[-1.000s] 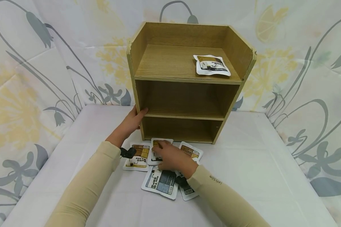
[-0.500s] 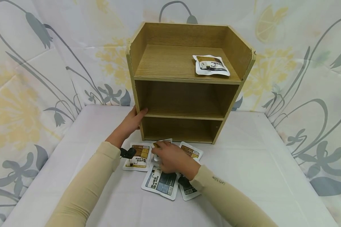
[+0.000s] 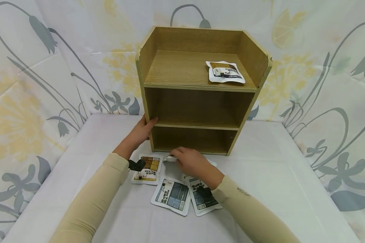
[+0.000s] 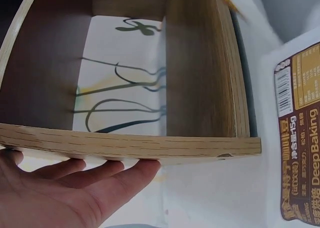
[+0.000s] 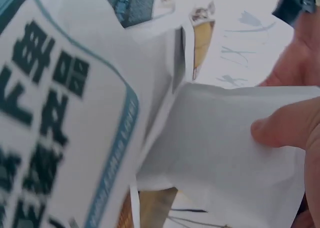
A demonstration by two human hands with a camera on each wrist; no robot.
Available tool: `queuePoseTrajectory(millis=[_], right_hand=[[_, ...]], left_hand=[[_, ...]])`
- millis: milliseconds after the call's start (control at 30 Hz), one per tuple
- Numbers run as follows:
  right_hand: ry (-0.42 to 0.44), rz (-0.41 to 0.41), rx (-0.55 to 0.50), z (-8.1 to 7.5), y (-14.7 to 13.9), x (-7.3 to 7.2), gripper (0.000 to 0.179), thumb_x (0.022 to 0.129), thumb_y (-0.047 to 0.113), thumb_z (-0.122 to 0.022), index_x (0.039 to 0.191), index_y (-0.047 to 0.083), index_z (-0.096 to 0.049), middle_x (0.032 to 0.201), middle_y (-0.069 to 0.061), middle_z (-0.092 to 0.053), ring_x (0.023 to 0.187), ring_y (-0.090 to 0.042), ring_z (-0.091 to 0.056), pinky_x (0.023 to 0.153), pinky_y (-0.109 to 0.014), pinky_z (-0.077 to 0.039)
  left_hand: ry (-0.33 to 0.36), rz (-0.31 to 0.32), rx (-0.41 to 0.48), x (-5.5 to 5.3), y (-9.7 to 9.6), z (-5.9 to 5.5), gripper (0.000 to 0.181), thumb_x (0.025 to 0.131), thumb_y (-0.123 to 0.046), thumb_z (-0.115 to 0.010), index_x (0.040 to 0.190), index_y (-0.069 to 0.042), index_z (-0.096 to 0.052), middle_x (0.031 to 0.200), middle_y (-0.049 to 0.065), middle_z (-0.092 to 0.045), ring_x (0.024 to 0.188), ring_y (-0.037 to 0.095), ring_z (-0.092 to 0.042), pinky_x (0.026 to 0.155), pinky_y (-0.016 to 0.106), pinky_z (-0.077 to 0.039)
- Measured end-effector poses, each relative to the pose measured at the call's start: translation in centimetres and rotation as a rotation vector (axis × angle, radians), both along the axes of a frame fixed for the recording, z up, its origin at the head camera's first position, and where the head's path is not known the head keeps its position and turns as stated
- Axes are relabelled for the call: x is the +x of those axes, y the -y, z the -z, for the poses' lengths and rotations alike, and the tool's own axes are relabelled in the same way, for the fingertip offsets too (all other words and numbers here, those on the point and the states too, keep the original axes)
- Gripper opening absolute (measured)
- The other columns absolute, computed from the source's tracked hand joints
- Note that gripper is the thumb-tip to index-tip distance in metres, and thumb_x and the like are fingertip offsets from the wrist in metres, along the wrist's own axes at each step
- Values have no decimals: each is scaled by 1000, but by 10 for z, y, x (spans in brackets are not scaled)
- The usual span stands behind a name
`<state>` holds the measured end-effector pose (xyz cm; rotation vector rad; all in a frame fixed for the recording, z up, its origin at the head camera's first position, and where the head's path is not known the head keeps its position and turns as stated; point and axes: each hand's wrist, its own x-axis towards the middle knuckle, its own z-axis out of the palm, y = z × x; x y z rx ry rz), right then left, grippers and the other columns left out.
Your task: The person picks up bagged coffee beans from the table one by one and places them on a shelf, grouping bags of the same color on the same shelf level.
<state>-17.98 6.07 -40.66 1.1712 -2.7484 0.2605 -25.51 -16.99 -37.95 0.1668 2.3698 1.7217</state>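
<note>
My left hand rests against the left side of a wooden shelf unit, its thumb over the front edge. In the left wrist view its fingers lie along the side panel. My right hand pinches a coffee packet just in front of the bottom compartment. That packet is tilted up, and its plain white back shows in the right wrist view under my thumb. Below the hands lie a brown coffee packet and two blue ones, left and right.
On the unit's top shelf, toward the right, lies another brown packet. A corner of one more packet shows behind my right hand. Floral cloth hangs behind the unit, which stands on a white-covered surface.
The right hand has lifted the middle packet off the surface and tipped it, shifting slightly right and toward the unit. More of the right blue packet shows. The left hand has stayed in place.
</note>
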Motion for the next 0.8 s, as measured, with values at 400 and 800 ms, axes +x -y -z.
queuePoseTrajectory(millis=[400,800], right_hand=[[-186,23,-67,-20,-13,1,36,92,20,-66,128,20,-62,116,3,-70,98,-14,-68,82,-32,-56],[-320,5,-239,-54,-19,6,35,87,18,-73,121,14,-66,112,0,-72,97,-15,-70,82,-31,-57]], left_hand=[[6,13,-6,8,-3,-10,72,101,-52,-37,157,-27,1,156,18,-27,137,44,-39,104,63,-38],[-35,19,-8,1,-1,2,73,100,-58,-34,156,-31,4,155,17,-26,137,42,-39,104,63,-37]])
